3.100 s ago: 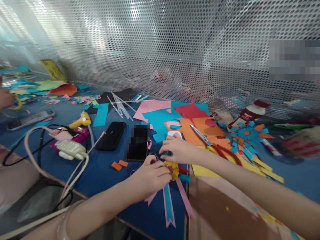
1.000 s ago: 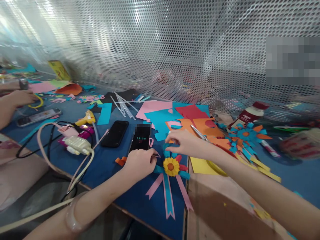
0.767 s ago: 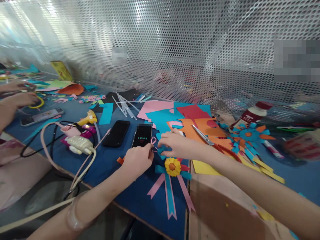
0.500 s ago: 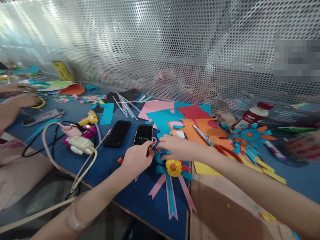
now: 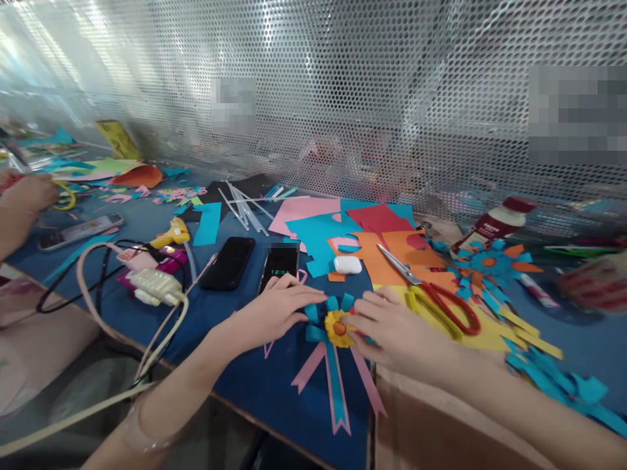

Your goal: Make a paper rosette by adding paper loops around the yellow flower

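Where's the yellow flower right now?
In the head view, the yellow flower is just right of centre, between the left hand and right hand, with the paper tails below it.

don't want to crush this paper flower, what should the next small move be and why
Probably steady the yellow paper flower with the right hand and gently straighten the blue paper loop with the left hand. The right hand reaches the flower's right edge, and the left hand is right by that loop, though whether it touches is unclear.
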`<state>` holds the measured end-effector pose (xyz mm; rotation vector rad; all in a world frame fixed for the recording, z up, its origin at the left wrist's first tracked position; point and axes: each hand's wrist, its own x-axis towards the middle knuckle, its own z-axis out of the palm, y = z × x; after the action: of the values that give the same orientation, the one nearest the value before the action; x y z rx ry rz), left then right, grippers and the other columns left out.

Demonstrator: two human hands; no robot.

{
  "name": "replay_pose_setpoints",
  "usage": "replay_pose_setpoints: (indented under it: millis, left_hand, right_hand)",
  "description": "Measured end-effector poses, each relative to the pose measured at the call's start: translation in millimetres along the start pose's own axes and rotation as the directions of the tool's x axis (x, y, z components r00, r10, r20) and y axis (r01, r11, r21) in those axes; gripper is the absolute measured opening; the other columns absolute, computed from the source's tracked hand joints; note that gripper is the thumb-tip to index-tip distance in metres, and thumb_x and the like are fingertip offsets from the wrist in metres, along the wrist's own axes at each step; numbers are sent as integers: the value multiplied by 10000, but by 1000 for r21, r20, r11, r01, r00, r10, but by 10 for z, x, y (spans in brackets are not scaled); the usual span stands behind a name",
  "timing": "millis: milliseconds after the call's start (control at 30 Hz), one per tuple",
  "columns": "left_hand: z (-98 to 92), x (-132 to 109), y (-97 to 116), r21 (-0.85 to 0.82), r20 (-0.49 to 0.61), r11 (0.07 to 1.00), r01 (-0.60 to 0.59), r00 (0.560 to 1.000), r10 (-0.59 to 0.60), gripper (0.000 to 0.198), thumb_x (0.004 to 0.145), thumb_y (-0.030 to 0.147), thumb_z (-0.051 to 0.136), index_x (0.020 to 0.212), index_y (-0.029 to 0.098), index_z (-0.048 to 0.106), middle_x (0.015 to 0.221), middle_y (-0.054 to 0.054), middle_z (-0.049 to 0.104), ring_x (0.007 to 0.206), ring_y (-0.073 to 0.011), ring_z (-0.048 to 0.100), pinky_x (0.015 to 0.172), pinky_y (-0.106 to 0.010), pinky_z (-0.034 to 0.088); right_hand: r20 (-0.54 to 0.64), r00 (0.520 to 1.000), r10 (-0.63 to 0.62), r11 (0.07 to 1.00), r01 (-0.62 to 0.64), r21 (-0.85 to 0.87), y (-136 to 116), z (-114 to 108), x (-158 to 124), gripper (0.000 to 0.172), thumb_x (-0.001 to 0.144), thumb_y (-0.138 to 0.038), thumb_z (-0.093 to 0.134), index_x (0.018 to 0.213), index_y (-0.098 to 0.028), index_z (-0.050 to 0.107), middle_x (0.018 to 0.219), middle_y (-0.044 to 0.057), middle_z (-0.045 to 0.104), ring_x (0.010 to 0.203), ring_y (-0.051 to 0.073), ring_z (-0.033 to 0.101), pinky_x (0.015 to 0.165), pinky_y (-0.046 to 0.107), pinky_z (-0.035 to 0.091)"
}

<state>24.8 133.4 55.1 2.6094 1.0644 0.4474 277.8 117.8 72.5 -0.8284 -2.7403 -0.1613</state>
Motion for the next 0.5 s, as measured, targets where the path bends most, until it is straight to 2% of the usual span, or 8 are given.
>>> replay_pose_setpoints:
  millis: [100, 233, 500]
  left_hand:
    - [47, 2, 13, 21, -8, 1000, 3, 1000, -3, 408, 917, 170, 525, 1291, 333, 516, 1323, 38, 579, 1140, -211, 452, 951, -380, 326]
    - [90, 26, -7, 33, -51, 999, -5, 999, 6, 335, 932, 165, 504, 1225, 312, 574, 1271, 25, 616, 1093, -202, 477, 908, -367, 310]
    - [130, 36, -42, 86, -76, 996, -35, 996, 41, 191, 956, 233, 483, 1084, 250, 623, 1220, -5, 632, 1096, -189, 499, 870, -363, 275]
  right_hand:
    - [-50, 999, 9, 996, -14, -92, -113, 94, -111, 168, 870, -213, 488, 877, -195, 655, 721, 18, 540, 740, 175, 432, 688, 321, 261]
    - [-13, 1000, 10, 989, -12, -150, -145, 139, -95, 146, 835, -195, 504, 733, -184, 607, 700, 10, 524, 722, 168, 411, 660, 323, 237]
    - [11, 1000, 23, 994, -22, -106, -140, 189, -62, 171, 802, -175, 520, 635, -173, 559, 689, 13, 528, 726, 164, 424, 662, 323, 237]
